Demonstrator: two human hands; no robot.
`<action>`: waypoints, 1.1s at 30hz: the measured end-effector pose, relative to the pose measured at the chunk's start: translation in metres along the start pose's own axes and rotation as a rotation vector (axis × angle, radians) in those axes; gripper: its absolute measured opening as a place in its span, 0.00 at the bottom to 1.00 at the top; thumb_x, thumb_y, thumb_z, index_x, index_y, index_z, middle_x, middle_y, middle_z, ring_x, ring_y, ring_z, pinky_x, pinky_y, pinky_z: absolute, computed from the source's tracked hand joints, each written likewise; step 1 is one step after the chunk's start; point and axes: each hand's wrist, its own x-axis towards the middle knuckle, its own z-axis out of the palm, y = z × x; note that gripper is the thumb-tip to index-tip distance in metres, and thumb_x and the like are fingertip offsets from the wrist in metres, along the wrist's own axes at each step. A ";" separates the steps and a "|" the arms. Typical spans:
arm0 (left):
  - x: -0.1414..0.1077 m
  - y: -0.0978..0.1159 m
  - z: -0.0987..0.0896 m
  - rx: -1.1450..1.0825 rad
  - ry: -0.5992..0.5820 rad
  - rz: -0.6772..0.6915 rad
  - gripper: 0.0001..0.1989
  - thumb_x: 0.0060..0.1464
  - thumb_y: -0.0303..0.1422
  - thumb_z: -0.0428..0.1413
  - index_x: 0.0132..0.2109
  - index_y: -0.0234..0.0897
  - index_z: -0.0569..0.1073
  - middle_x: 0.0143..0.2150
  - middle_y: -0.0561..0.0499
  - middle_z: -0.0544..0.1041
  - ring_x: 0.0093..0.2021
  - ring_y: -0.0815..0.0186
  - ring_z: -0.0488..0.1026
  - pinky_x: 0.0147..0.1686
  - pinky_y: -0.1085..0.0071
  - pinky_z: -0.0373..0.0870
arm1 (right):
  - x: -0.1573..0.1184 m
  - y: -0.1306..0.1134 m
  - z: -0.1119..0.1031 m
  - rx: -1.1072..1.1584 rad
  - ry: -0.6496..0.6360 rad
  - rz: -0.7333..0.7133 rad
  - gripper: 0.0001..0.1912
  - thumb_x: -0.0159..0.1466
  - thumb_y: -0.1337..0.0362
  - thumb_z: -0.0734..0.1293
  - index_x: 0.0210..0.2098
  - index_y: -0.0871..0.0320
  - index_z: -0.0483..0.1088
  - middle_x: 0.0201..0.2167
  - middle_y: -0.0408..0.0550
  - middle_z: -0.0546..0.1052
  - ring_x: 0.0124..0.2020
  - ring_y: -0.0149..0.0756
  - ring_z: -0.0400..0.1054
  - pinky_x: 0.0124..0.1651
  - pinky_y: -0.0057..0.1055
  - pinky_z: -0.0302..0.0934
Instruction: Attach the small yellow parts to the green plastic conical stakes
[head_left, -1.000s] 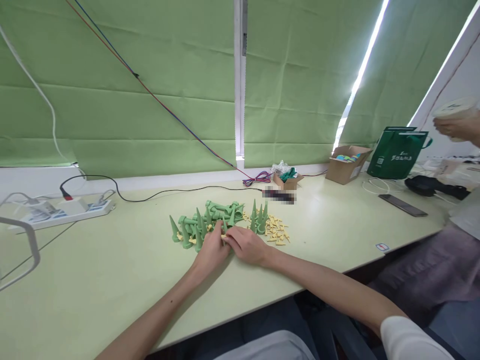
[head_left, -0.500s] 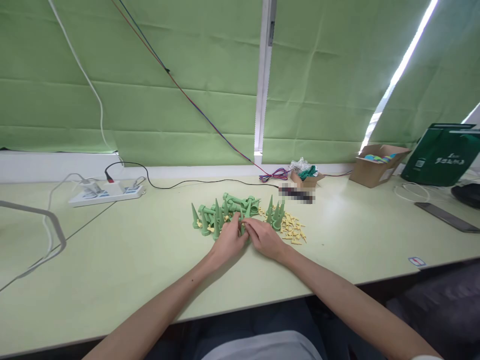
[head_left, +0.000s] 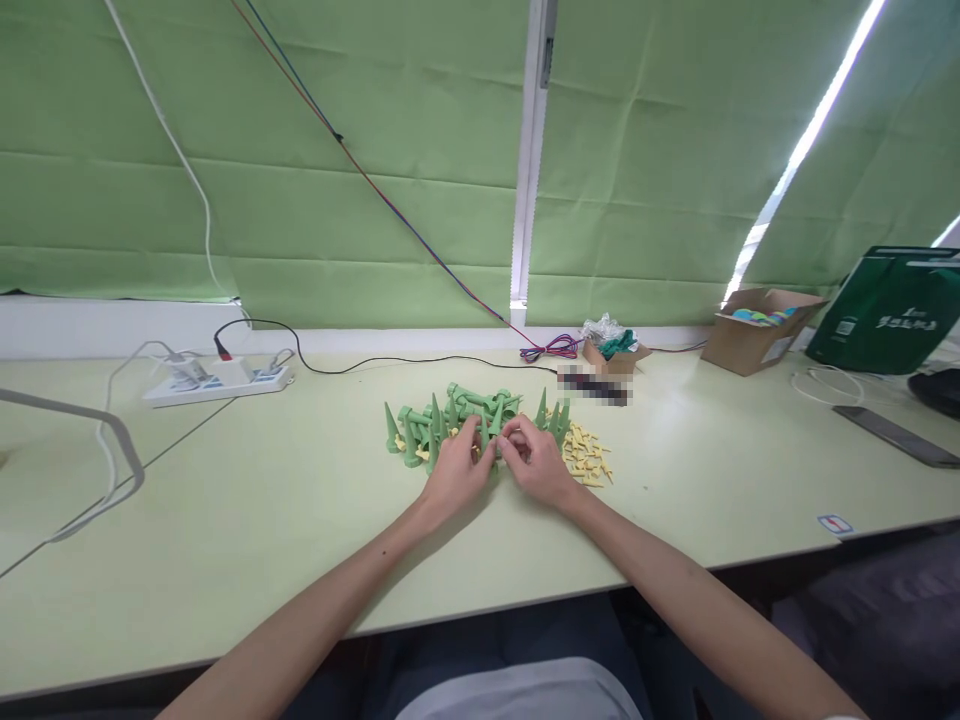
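Observation:
Several green cone-shaped spikes [head_left: 410, 445] and green tubular parts [head_left: 469, 398] are heaped at the middle of the table. My left hand [head_left: 459, 464] is closed around a green spike [head_left: 484, 434] at the heap's front edge. Close beside it, my right hand [head_left: 534, 461] has its thumb and fingertips pressed together near the base of that spike; whatever lies in the pinch is too small to make out. More green spikes [head_left: 541, 410] stand behind my right hand, and small yellow pieces [head_left: 590, 455] are scattered to its right.
A power strip [head_left: 217, 383] lies at the back left on the table [head_left: 300, 530]. Farther right are a small open box [head_left: 611, 360], a larger cardboard box [head_left: 757, 335], a green bag [head_left: 885, 310] and a phone [head_left: 896, 435].
The fingers of my right hand have curled and lifted slightly, moving a little to the right of my left hand. My left hand has barely moved.

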 end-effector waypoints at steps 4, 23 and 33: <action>0.000 0.000 0.000 -0.031 -0.006 0.015 0.07 0.60 0.38 0.47 0.40 0.38 0.63 0.23 0.57 0.63 0.20 0.71 0.56 0.21 0.74 0.51 | 0.000 0.001 0.000 -0.004 -0.002 -0.014 0.05 0.67 0.61 0.59 0.35 0.55 0.60 0.20 0.37 0.62 0.20 0.29 0.55 0.24 0.27 0.50; 0.004 -0.005 0.000 -0.311 -0.027 -0.086 0.11 0.61 0.43 0.49 0.41 0.40 0.61 0.23 0.58 0.66 0.19 0.72 0.56 0.20 0.76 0.52 | 0.002 0.003 0.000 -0.020 0.023 -0.036 0.06 0.66 0.64 0.60 0.40 0.57 0.66 0.23 0.42 0.69 0.23 0.31 0.64 0.26 0.27 0.58; 0.005 0.005 -0.006 -0.629 -0.082 -0.247 0.16 0.57 0.48 0.52 0.39 0.41 0.59 0.25 0.59 0.71 0.10 0.78 0.51 0.10 0.78 0.45 | 0.003 0.002 -0.001 0.047 0.065 -0.032 0.08 0.67 0.63 0.61 0.40 0.57 0.71 0.33 0.49 0.78 0.29 0.36 0.73 0.32 0.30 0.66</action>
